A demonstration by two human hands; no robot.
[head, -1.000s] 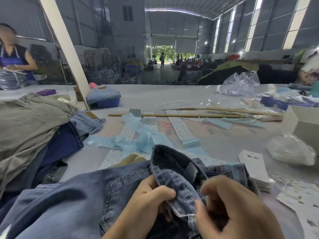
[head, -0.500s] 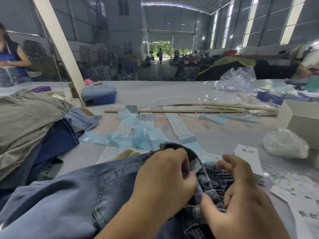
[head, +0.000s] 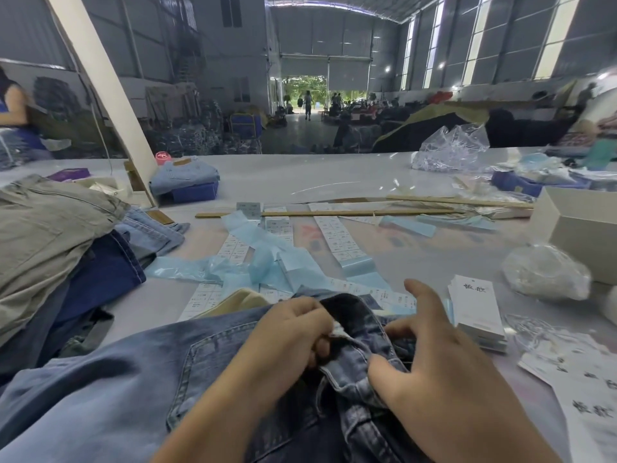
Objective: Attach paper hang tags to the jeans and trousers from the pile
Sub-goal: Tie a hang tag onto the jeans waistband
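A pair of blue jeans (head: 110,389) lies across the near edge of the table, back pocket up. My left hand (head: 287,335) grips the bunched waistband (head: 360,342) with curled fingers. My right hand (head: 434,369) pinches the same waistband between thumb and fingers from the right, its index finger sticking out forward. A stack of white paper hang tags (head: 477,312) with black characters sits just right of my hands. More loose tags (head: 584,389) lie at the lower right. The pile of trousers (head: 50,242), khaki on dark blue denim, rests at the left.
Strips of printed labels (head: 337,238) and blue backing film (head: 267,262) cover the table's middle. A long wooden stick (head: 327,213) lies behind them. A white box (head: 581,225) and clear plastic bags (head: 544,272) stand at the right. Folded jeans on a blue box (head: 187,182) sit at the back.
My hands have brought the raised waistband down onto the table. My left hand moved over it and now grips it. My right index finger has lifted and points forward.
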